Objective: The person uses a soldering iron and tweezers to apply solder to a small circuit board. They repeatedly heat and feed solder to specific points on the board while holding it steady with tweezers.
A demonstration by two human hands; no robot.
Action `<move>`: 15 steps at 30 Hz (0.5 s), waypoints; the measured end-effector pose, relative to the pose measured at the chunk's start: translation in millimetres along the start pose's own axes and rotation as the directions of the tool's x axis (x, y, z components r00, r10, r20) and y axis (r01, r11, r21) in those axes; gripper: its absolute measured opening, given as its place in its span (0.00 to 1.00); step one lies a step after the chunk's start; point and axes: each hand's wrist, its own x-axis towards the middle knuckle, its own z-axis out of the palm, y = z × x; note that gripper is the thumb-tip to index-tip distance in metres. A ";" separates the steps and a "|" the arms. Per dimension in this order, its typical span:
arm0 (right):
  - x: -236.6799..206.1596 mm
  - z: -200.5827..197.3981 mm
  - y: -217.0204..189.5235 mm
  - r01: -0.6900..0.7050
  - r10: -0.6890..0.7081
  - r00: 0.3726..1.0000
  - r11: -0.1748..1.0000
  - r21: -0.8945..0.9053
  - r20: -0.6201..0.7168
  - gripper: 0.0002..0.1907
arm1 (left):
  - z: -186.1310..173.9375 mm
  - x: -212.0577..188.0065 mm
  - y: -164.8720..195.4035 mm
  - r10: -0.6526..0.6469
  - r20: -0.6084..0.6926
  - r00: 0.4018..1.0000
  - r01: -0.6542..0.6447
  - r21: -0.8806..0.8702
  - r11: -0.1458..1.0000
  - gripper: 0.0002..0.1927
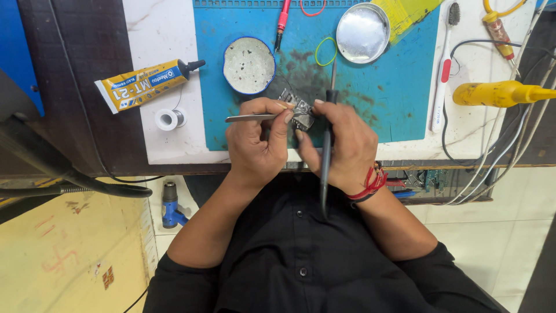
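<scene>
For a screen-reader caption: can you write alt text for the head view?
A person's left hand holds tweezers and the right hand a dark soldering iron, both at a small metal part on a blue mat. A yellow glue tube lies to the left.

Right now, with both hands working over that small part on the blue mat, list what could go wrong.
1. The left hand pinches metal tweezers on the small silvery circuit piece; a slip might flick it off the blue work mat.
2. The thin black pen-like tool in the right hand has its tip close to the left hand's fingertips and could jab them.
3. The open round tin sits close by and could get knocked.
</scene>
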 end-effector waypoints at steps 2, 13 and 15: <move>-8.5 2.6 5.9 -0.028 0.031 0.999 0.996 0.079 -0.035 0.25 | -0.1 0.1 -1.3 0.013 -0.007 1.000 -0.013 0.008 1.000 0.08; -28.1 -3.1 24.3 -0.136 0.203 0.972 0.893 0.429 -0.115 0.13 | 0.5 -1.1 -2.7 0.036 -0.015 0.999 -0.036 0.013 0.999 0.08; -23.8 -6.2 26.8 -0.085 0.148 0.976 0.932 0.352 -0.157 0.09 | 0.5 -0.7 -2.1 0.028 -0.015 0.999 -0.028 0.009 1.000 0.07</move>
